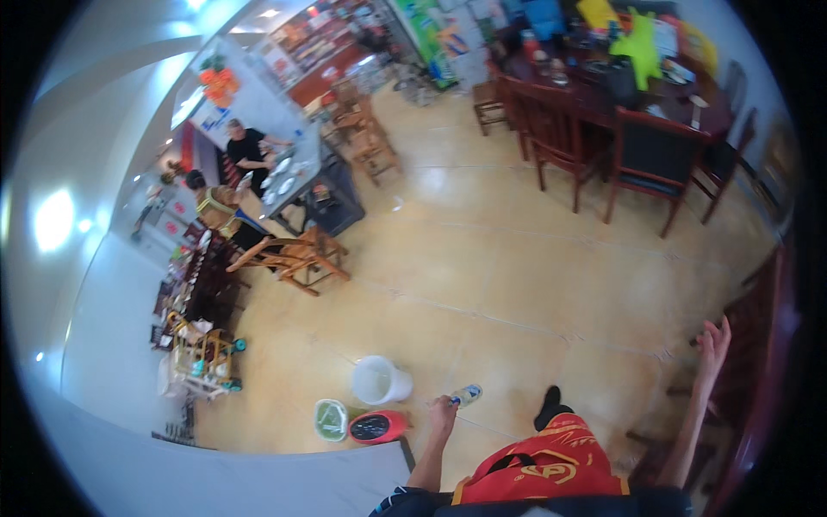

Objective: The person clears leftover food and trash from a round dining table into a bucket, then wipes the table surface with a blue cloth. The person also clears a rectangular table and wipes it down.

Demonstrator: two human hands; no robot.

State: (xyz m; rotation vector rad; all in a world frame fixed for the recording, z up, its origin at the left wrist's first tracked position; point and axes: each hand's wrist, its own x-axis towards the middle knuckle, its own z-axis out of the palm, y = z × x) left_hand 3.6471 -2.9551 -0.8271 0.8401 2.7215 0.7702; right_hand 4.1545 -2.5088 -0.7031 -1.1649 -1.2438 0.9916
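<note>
My left hand (443, 413) is closed around one end of a small clear container (466, 395), perhaps a bottle or jar, with a blue and white label. It is held over the tiled floor, right of a white plastic bucket (381, 380), a red bin (377, 426) with a dark liner and a green basket-like bin (331, 420). On the far right, my right hand (713, 341) is raised with its fingers apart and nothing in it, beside a dark wooden chair. A red apron (543, 465) with yellow print covers my front.
Dark wooden chairs (658, 155) surround a cluttered table at the upper right. Two people stand by a grey table (303, 169) at the upper left, near wooden chairs (303, 258). A yellow-framed cart (205, 357) is at left; a white wall or partition (291, 481) lies lower left.
</note>
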